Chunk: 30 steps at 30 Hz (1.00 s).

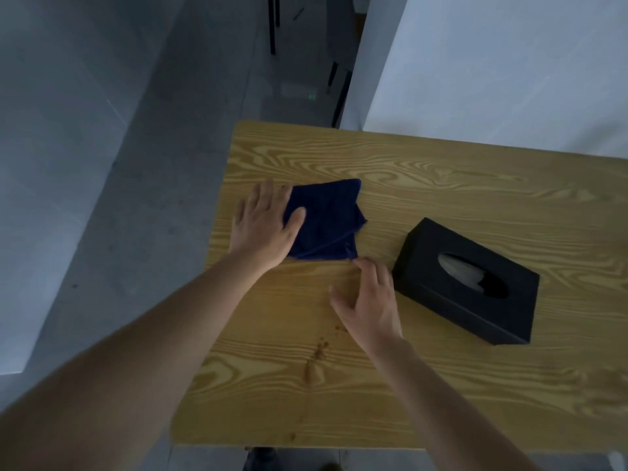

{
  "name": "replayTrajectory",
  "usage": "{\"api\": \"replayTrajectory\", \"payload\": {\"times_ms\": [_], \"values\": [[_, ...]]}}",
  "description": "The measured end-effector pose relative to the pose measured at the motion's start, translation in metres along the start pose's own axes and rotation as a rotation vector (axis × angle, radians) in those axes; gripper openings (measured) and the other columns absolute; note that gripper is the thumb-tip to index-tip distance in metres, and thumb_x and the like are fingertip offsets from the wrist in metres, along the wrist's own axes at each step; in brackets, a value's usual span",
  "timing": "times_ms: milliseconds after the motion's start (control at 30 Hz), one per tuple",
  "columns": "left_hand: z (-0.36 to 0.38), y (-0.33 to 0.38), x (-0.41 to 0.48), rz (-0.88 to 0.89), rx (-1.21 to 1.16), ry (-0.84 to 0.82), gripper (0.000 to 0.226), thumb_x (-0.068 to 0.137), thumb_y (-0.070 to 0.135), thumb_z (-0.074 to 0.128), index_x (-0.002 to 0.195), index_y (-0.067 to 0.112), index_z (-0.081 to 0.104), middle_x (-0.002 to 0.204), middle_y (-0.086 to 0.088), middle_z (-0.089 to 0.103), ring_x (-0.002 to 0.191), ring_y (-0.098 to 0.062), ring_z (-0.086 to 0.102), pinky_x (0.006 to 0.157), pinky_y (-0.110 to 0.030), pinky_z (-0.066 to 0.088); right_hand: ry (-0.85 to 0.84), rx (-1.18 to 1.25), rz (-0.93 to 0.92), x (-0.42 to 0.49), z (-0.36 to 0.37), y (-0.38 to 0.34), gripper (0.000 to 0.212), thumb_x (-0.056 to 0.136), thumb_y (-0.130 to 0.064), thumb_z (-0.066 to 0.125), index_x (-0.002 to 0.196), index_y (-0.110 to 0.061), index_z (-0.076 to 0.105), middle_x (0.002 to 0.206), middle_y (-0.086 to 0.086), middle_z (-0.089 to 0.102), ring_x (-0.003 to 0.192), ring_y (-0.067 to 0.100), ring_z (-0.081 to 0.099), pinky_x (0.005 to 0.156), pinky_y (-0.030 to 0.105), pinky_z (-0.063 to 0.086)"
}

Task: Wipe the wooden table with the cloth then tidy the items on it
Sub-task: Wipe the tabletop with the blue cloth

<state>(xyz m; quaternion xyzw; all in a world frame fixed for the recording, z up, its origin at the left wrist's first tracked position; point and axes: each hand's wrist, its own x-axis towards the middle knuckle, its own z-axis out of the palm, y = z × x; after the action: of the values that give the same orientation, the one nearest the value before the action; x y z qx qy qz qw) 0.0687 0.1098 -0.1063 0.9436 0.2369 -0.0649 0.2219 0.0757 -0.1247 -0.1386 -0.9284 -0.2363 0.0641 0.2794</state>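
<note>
cloth folded, flat | left hand spread on it | right hand open, fingertips at corner

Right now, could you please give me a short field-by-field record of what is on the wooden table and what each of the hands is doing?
surface: wooden table, light grain
cloth: dark blue cloth, folded, lying flat near the table's left edge
left hand: left hand open, palm down, resting on the cloth's left side
right hand: right hand open, fingertips at the cloth's near corner
tissue box: black tissue box right of the cloth, apart from it, tissue showing in the slot
stains: brown spots on the wood near the right wrist
</note>
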Motion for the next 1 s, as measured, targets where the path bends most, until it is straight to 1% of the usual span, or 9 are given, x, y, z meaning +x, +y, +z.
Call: {"api": "replayTrajectory", "payload": {"times_ms": [67, 133, 233, 300, 367, 533, 633, 733, 1000], "values": [[0.006, -0.026, -0.020, -0.039, 0.030, 0.010, 0.070, 0.104, 0.062, 0.009, 0.168, 0.032, 0.001, 0.177, -0.003, -0.009, 0.162, -0.024, -0.011, 0.131, -0.048, -0.001, 0.116, -0.075, -0.073, 0.016, -0.002, -0.018, 0.059, 0.094, -0.048, 0.065, 0.138, -0.011, 0.054, 0.134, 0.007, 0.057, 0.124, 0.026, 0.054, 0.103, 0.048, 0.052], [0.012, -0.043, -0.036, -0.053, 0.036, 0.013, 0.068, 0.107, 0.058, 0.012, 0.168, 0.031, 0.002, 0.176, -0.003, -0.011, 0.162, -0.023, -0.014, 0.131, -0.046, -0.002, 0.125, -0.122, -0.130, 0.047, -0.003, -0.040, 0.062, 0.096, -0.055, 0.060, 0.143, -0.016, 0.053, 0.139, 0.005, 0.055, 0.130, 0.027, 0.051, 0.105, 0.048, 0.048], [0.020, -0.052, -0.047, -0.028, 0.027, 0.001, 0.067, 0.107, 0.059, 0.013, 0.167, 0.032, 0.001, 0.175, -0.001, -0.014, 0.161, -0.020, -0.018, 0.131, -0.043, -0.005, -0.061, -0.231, -0.141, 0.107, 0.001, -0.070, 0.074, 0.097, -0.071, 0.046, 0.157, -0.029, 0.039, 0.164, 0.004, 0.036, 0.155, 0.028, 0.026, 0.122, 0.049, 0.028], [0.027, -0.056, -0.051, -0.010, 0.078, -0.011, 0.068, 0.107, 0.061, 0.009, 0.166, 0.031, -0.003, 0.175, -0.002, -0.016, 0.160, -0.020, -0.020, 0.130, -0.042, -0.008, -0.250, -0.321, -0.118, 0.136, 0.010, -0.076, 0.080, 0.095, -0.080, 0.036, 0.163, -0.039, 0.024, 0.173, 0.007, 0.018, 0.161, 0.031, 0.008, 0.127, 0.051, 0.014], [0.033, -0.059, -0.052, 0.004, 0.159, -0.005, 0.069, 0.105, 0.062, 0.002, 0.166, 0.029, -0.008, 0.175, -0.004, -0.015, 0.160, -0.021, -0.019, 0.131, -0.044, -0.007, -0.394, -0.436, -0.091, 0.151, 0.022, -0.071, 0.085, 0.091, -0.087, 0.028, 0.163, -0.048, 0.007, 0.176, 0.008, 0.003, 0.161, 0.034, -0.005, 0.128, 0.055, 0.007], [0.038, -0.059, -0.049, 0.003, 0.211, 0.000, 0.072, 0.103, 0.060, -0.002, 0.166, 0.026, -0.009, 0.175, -0.008, -0.016, 0.161, -0.026, -0.016, 0.131, -0.050, -0.003, -0.443, -0.577, -0.101, 0.167, 0.031, -0.065, 0.092, 0.081, -0.097, 0.015, 0.158, -0.056, -0.013, 0.175, 0.010, -0.015, 0.159, 0.041, -0.014, 0.122, 0.070, 0.001], [0.038, -0.060, -0.049, 0.008, 0.214, 0.000, 0.071, 0.105, 0.059, 0.001, 0.166, 0.025, -0.008, 0.175, -0.009, -0.015, 0.161, -0.026, -0.017, 0.131, -0.050, -0.002, -0.442, -0.576, -0.103, 0.168, 0.032, -0.063, 0.092, 0.078, -0.100, 0.013, 0.156, -0.059, -0.016, 0.174, 0.010, -0.020, 0.158, 0.042, -0.018, 0.121, 0.074, -0.001], [0.038, -0.060, -0.050, 0.011, 0.223, 0.002, 0.071, 0.105, 0.060, 0.001, 0.166, 0.025, -0.009, 0.175, -0.010, -0.015, 0.161, -0.027, -0.016, 0.131, -0.051, -0.002, -0.379, -0.525, -0.094, 0.161, 0.037, -0.059, 0.089, 0.079, -0.100, 0.015, 0.155, -0.063, -0.013, 0.174, 0.006, -0.019, 0.158, 0.040, -0.020, 0.118, 0.076, -0.005], [0.037, -0.061, -0.053, 0.029, 0.221, 0.017, 0.070, 0.106, 0.058, 0.007, 0.167, 0.025, -0.005, 0.176, -0.010, -0.011, 0.162, -0.028, -0.013, 0.131, -0.050, -0.002, -0.293, -0.495, -0.039, 0.129, 0.039, -0.054, 0.086, 0.081, -0.098, 0.014, 0.157, -0.063, -0.004, 0.176, 0.006, -0.011, 0.159, 0.039, -0.015, 0.118, 0.077, -0.004]]}}
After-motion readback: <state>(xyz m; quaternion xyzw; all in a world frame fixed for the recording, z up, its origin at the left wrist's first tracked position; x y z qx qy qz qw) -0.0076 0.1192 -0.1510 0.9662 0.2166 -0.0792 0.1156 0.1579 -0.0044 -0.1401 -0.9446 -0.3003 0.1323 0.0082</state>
